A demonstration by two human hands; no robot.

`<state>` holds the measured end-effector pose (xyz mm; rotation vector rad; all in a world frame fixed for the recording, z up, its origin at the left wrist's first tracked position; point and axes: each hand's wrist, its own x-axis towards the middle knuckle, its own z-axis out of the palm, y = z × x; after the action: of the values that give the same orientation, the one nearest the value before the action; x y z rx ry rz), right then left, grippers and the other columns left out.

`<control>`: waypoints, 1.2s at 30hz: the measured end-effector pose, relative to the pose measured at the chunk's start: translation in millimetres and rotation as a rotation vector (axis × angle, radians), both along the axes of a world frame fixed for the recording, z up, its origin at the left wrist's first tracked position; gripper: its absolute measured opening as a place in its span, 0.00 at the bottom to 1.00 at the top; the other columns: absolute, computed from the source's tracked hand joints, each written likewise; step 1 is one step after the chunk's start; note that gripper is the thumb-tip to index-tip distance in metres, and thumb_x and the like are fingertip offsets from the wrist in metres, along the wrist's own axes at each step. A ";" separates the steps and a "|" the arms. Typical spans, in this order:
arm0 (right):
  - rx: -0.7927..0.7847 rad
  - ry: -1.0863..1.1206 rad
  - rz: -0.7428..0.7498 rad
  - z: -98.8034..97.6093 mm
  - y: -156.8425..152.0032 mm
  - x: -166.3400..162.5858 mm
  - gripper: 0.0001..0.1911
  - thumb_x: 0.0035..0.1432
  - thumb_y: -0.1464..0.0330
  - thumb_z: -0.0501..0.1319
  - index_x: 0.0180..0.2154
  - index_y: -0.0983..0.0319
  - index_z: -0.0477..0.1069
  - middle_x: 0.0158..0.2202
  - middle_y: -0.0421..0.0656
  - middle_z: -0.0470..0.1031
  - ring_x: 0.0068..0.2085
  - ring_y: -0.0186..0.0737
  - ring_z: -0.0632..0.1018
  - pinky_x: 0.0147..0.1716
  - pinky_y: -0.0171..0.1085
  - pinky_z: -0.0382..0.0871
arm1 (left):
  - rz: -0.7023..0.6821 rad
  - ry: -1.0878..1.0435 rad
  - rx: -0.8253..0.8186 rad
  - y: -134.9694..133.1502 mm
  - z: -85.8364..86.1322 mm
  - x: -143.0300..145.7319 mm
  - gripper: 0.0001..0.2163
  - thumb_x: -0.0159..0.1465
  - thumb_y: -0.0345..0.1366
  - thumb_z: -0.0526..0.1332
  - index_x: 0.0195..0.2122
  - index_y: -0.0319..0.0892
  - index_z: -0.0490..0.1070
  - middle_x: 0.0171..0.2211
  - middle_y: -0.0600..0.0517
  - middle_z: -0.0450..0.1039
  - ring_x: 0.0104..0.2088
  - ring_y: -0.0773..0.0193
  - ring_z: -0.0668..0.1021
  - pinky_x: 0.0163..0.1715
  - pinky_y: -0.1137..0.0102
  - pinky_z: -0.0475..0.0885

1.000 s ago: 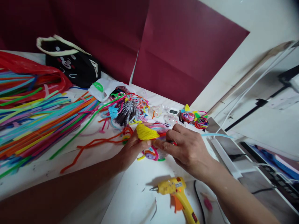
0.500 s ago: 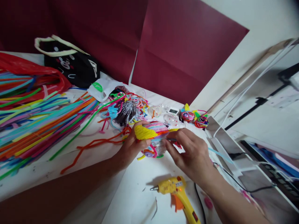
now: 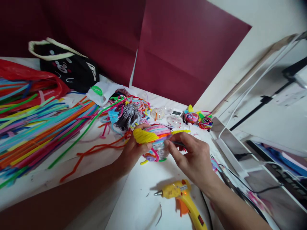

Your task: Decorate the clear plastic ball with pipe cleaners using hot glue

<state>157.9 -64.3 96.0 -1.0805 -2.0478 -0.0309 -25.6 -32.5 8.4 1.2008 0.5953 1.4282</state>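
Note:
Between my hands is a rounded craft figure [image 3: 159, 130], a clear ball partly wrapped in pink, purple, orange and blue pipe cleaners, with a yellow ear-like piece and a purple-ringed eye. My left hand [image 3: 134, 147] is closed round its left side, thumb under the yellow piece. At the right side, my right hand [image 3: 193, 155] is closed in a pinch on a bluish pipe cleaner [image 3: 177, 143], fingertips close against the ball; most of the strand is hidden by the fingers. Below lies a yellow hot glue gun [image 3: 176, 190], nozzle pointing left, a small orange light showing on it.
Many loose pipe cleaners [image 3: 48, 127] spread across the left, by a red plastic bag [image 3: 55, 84] and a black cloth bag [image 3: 72, 72]. Behind are tinsel-like silver stems [image 3: 130, 113], clear balls [image 3: 174, 121], a small digital timer [image 3: 177, 112] and finished-looking figures [image 3: 205, 121]. Cables run at right.
The light-blue pipe cleaner end that stuck out right of my right hand no longer shows there. Both hands still hold the figure; the view has shifted slightly.

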 end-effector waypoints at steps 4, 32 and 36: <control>-0.058 0.067 -0.008 -0.7 -0.5 1.3 0.05 0.62 0.68 0.63 0.33 0.62 0.73 0.25 0.38 0.76 0.24 0.31 0.72 0.25 0.30 0.66 | -0.002 -0.022 -0.007 -0.8 -0.2 -0.2 0.23 0.59 0.35 0.64 0.56 0.52 0.65 0.49 0.54 0.71 0.46 0.60 0.73 0.46 0.67 0.69; -0.475 0.507 -0.038 -7.1 6.2 14.6 0.14 0.57 0.59 0.68 0.28 0.61 0.72 0.22 0.36 0.70 0.23 0.30 0.66 0.22 0.32 0.57 | 0.025 -0.170 -0.037 -2.7 11.6 4.7 0.23 0.52 0.38 0.70 0.50 0.50 0.71 0.52 0.52 0.72 0.56 0.52 0.73 0.57 0.59 0.68; -0.494 0.549 -0.013 -7.7 6.4 13.9 0.13 0.56 0.60 0.68 0.27 0.61 0.72 0.22 0.36 0.70 0.24 0.29 0.65 0.22 0.31 0.57 | 0.003 -0.178 -0.057 -3.9 13.6 5.0 0.23 0.52 0.39 0.70 0.50 0.50 0.71 0.52 0.52 0.73 0.55 0.52 0.73 0.55 0.59 0.70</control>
<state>171.8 -57.9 88.3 -1.2246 -1.5750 0.7202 -20.6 -36.5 22.0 1.0156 0.5107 1.4926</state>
